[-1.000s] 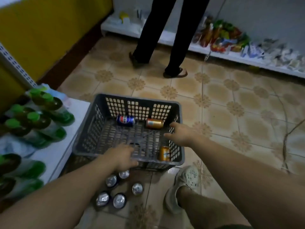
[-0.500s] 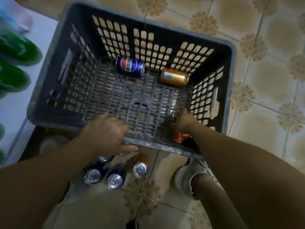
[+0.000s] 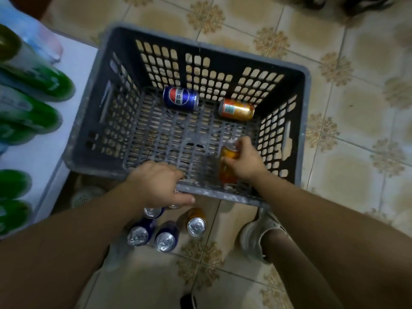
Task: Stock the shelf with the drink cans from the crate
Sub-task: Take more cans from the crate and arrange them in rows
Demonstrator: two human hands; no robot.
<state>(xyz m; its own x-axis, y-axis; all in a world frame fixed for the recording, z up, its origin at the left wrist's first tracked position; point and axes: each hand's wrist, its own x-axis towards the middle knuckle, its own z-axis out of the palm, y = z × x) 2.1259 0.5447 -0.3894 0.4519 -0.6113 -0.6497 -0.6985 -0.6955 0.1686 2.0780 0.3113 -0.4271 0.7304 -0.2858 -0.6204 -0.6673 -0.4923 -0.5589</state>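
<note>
A grey slotted crate (image 3: 303, 112) stands on the tiled floor. A blue cola can (image 3: 181, 98) and an orange can (image 3: 236, 109) lie on their sides at its far end. My right hand (image 3: 245, 160) is inside the crate near its right wall and grips another orange can (image 3: 227, 170) by its upper part. My left hand (image 3: 159, 184) holds the crate's near rim, thumb pointing right. Several upright cans (image 3: 166, 238), blue and one orange (image 3: 196, 224), stand on the floor just in front of the crate.
A low white shelf (image 3: 42, 152) at the left carries green-capped bottles (image 3: 38, 79) lying in rows. My shoe (image 3: 254, 239) is planted right of the floor cans. Another person's feet show at the top right edge.
The view dropped from the room to straight down over the crate. My right hand went from the crate's right rim down inside and took hold of the near orange can.
</note>
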